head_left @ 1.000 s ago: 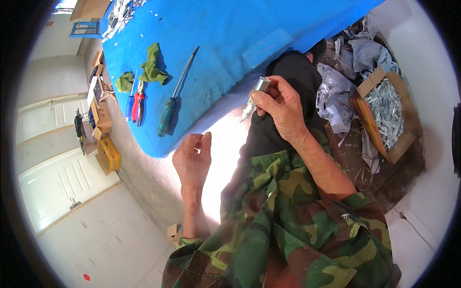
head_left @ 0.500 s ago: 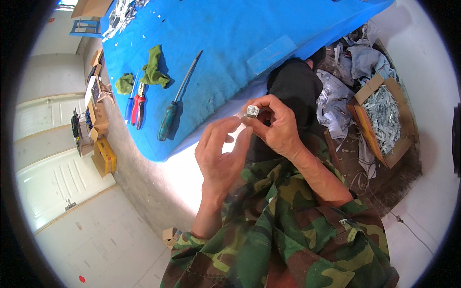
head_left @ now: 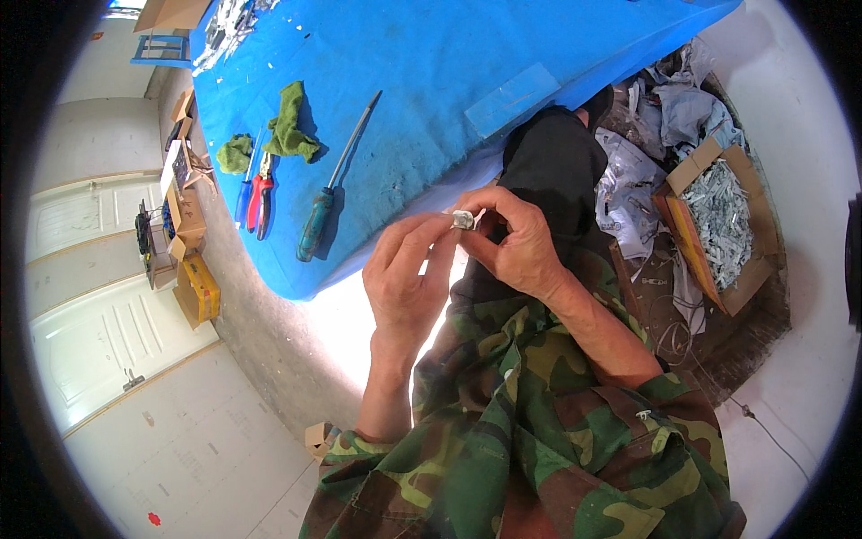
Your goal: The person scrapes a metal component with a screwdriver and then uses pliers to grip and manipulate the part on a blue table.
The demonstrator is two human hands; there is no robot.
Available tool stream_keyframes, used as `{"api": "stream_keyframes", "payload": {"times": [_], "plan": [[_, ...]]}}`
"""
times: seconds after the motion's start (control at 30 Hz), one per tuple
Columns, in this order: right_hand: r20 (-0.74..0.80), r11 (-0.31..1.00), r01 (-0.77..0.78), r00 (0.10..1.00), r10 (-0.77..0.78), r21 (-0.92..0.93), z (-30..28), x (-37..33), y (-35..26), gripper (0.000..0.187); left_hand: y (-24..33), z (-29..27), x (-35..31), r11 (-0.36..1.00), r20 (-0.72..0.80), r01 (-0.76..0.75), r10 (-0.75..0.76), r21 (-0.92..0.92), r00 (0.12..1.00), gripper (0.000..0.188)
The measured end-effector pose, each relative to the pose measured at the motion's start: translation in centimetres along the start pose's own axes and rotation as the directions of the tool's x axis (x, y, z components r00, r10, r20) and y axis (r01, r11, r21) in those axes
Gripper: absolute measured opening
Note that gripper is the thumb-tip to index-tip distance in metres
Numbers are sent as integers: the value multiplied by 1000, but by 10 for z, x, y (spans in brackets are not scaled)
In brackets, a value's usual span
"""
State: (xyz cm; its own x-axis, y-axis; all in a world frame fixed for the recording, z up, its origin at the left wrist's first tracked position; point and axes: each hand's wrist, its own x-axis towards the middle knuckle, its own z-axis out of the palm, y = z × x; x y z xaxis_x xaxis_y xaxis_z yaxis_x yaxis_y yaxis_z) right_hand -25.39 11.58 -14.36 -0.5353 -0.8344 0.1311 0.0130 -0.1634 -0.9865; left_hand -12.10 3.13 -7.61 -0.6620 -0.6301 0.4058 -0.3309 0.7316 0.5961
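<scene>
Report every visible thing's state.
Silvery metal piece: in right hand, left fingertips at it
Red-handled metal pliers: lying unheld
Teal-handled long screwdriver: lying unheld
Blue-handled screwdriver: lying unheld
Two green cloth rags: crumpled
Brown cardboard box: open, filled with silvery strips
Nearer white panelled door: looks shut

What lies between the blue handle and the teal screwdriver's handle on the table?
In the head view, red-handled pliers lie between the blue handle and the teal handle.

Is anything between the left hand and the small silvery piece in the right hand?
Nothing visible. The left hand is right at the small silvery piece, pinched in the right hand; whether it touches is unclear.
</scene>
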Motion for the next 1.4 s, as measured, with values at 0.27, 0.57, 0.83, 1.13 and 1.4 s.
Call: {"api": "stream_keyframes", "payload": {"times": [0.27,0.57,0.83,1.13,1.4], "plan": [[26,999,51,998,-50,-14,0,1,-4,28,1,-2,1,994,28,-87,86,67,996,16],[54,996,76,996,-74,-42,-1,2,-5,28,3,-6,2,986,65,-138,132,91,989,17],[14,992,113,994,-113,-47,1,2,-3,29,4,-11,-5,990,86,132,-127,-54,988,15],[45,915,338,941,-337,-220,4,4,-6,42,12,-19,-7,929,149,313,-286,-198,946,31],[133,921,312,949,-287,-235,-5,5,-34,38,14,-30,-6,713,232,480,-424,-512,876,27]]}}
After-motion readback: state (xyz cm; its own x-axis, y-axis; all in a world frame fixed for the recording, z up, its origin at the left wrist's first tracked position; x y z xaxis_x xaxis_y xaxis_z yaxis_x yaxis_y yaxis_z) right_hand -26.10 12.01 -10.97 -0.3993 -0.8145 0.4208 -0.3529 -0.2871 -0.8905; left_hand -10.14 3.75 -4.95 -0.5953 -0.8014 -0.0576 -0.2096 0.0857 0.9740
